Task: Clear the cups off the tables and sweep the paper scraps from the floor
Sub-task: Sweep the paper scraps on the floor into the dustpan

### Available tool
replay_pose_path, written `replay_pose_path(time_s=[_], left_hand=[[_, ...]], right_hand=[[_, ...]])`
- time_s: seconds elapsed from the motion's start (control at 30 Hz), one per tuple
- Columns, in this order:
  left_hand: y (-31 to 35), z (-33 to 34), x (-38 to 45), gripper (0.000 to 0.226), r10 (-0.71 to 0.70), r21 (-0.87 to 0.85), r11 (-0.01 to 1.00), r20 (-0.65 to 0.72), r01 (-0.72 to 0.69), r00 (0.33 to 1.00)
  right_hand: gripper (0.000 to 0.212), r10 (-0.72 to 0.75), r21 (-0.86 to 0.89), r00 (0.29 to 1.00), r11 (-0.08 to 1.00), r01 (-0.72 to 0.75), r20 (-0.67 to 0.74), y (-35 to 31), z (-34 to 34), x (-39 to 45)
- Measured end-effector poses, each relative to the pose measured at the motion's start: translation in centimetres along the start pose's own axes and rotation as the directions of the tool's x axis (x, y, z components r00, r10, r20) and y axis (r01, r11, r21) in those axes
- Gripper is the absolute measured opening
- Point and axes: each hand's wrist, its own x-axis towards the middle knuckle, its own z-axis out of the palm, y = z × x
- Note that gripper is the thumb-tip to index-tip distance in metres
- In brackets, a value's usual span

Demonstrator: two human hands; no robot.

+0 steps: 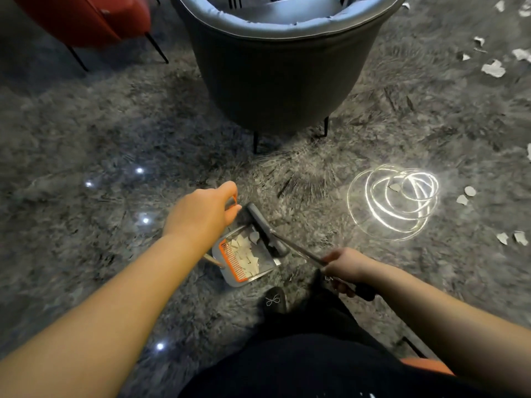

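Low in the middle of the frame, a grey dustpan (pixel 247 262) with an orange comb edge lay on the shaggy grey carpet (pixel 86 139), holding a heap of white paper scraps (pixel 244 254). The left hand (pixel 205 214) reached down over the pan's far end with fingers curled, seemingly pinching something thin there, perhaps the pan's handle; exactly what it held could not be made out. The right hand (pixel 344 268) was wrapped round the metal shaft of a broom (pixel 265 231), whose grey head rested against the pan's open mouth, touching it.

More loose scraps (pixel 492 68) lay scattered at the upper right of the frame, and a few others sat at the right edge, near a bright looping light reflection (pixel 393 202). A grey tub armchair (pixel 281 67) stood at the top centre and a red chair (pixel 86 18) at the upper left. No cups or worktop showed in view.

The scraps looked feather-light and limp, likely to flutter or snag in the long carpet pile, so short, firm strokes toward the pan would probably suit better than long sweeps. The pan seemed stiff and light; holding it by its handle and pressing its lip down into the pile should keep paper from sliding beneath. Tipping it carelessly could spill the heap.
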Motion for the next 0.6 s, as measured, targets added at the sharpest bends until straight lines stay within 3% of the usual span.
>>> replay_pose_path(time_s=[0.13, 0.3, 0.6], left_hand=[[-0.5, -0.3, -0.2, 0.019, -0.002, -0.039, 0.999, 0.001, 0.002, 1.000], [-1.1, -0.9, -0.5, 0.019, 0.004, -0.068, 0.998, -0.019, -0.005, 1.000], [1.7, -1.8, 2.5, 0.019, 0.090, -0.133, 0.986, -0.068, -0.099, 0.994]], right_hand=[[0.029, 0.006, 0.177, 0.998, 0.984, -0.016, 0.059, -0.1, 0.8, -1.3], [0.023, -0.016, 0.247, 0.999, 0.969, 0.006, 0.039, 0.3, 1.0, -2.5], [0.023, -0.025, 0.200, 0.982, 0.978, 0.062, -0.185, 2.1, -1.3, -3.6]])
